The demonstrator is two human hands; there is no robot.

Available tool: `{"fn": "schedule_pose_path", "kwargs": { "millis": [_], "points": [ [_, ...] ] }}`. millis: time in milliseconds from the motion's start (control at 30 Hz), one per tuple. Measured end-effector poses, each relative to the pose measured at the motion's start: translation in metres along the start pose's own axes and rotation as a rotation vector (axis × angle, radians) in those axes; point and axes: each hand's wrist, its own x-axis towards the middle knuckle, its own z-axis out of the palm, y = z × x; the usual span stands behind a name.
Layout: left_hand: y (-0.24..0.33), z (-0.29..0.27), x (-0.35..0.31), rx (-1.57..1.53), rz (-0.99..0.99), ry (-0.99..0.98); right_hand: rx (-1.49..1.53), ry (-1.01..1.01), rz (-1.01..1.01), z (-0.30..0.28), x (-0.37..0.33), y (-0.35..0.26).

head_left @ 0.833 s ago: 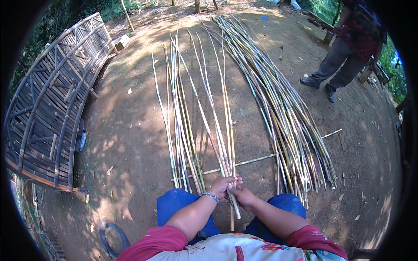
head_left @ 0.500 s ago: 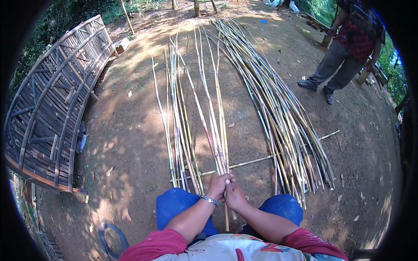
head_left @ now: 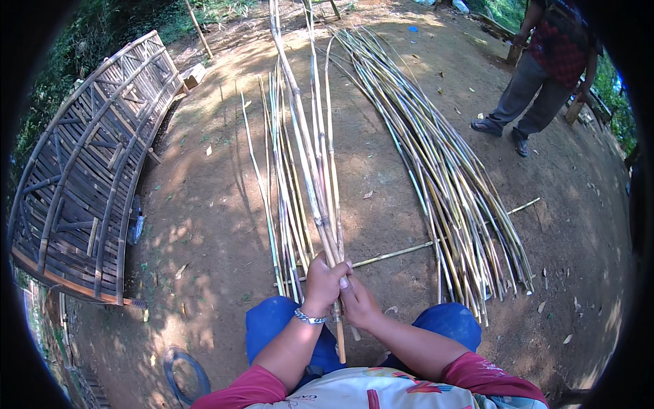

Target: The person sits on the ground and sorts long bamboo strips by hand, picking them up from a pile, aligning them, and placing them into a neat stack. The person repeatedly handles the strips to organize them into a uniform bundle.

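Note:
Both of my hands are closed round a small bundle of long, thin bamboo poles (head_left: 323, 204). My left hand (head_left: 323, 281), with a bracelet at the wrist, grips them from the left. Just below and touching it, my right hand (head_left: 358, 304) wraps the bundle from the right. The poles' near ends stick out below my hands, between my knees, while the far ends spread apart and reach past the upper edge. To the left a smaller group of poles (head_left: 281, 184) lies on the ground. A large pile of poles (head_left: 443, 177) lies to the right.
One crosswise pole (head_left: 395, 255) runs under the large pile's near end. On the left stands a slatted bamboo frame (head_left: 88, 177). A person (head_left: 545, 88) stands at the far right. A dark coiled hose (head_left: 187, 375) lies at the lower left on bare soil.
The bundle's far ends have risen and swung a little left. My hands have shifted slightly left and up, still gripping the poles. The person at the right stays in about the same place.

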Motion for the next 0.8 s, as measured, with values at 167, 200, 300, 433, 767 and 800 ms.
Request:
{"fn": "schedule_pose_path", "kwargs": {
  "millis": [167,200,300,433,767,800],
  "points": [
    [0.011,0.0,-0.004,-0.035,-0.001,0.006,-0.013,-0.004,-0.025,-0.004,0.002,-0.018],
    [0.011,-0.001,-0.003,-0.024,-0.012,0.006,-0.014,-0.018,0.001,-0.004,0.002,-0.016],
    [0.009,-0.001,-0.002,0.02,-0.021,0.014,-0.019,-0.051,0.037,-0.006,0.004,-0.008],
    [0.007,-0.002,-0.004,0.038,-0.014,0.033,-0.046,-0.08,0.015,-0.008,0.004,-0.009],
    [-0.005,-0.017,-0.004,-0.032,-0.013,0.064,0.018,-0.109,-0.007,0.008,0.004,0.004],
    [-0.007,-0.018,-0.007,-0.043,-0.002,0.075,0.017,-0.118,-0.016,0.01,0.004,0.003]
  ]
}}
